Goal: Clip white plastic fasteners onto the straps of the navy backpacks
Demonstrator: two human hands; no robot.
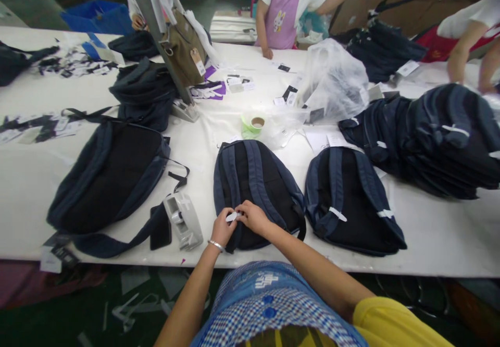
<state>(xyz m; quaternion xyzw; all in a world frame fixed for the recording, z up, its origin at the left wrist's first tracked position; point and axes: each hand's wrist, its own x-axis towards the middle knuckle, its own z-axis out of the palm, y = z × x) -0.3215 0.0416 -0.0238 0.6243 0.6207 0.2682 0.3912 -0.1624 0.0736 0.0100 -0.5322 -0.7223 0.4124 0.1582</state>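
A navy and black backpack point(275, 180) lies back-side up in front of me, its shoulder straps facing upward. Over the lower part of its left strap, my left hand point(223, 227) and my right hand point(253, 217) meet with pinched fingers. Between them is a small white strip point(232, 216), held by both hands; whether it goes fully round the strap is hidden. To the right lies a similar backpack point(353, 201) with a white band point(338, 213) around one strap. A grey tape dispenser point(183, 222) stands left of my left hand.
A single-strap bag point(113, 180) and a phone point(161, 227) lie left. Stacked backpacks point(437, 138) rise at right. A green tape roll point(253, 125), clear plastic bag point(332, 81) and slanted metal post point(164, 39) stand beyond. Co-workers stand across the table point(441, 237).
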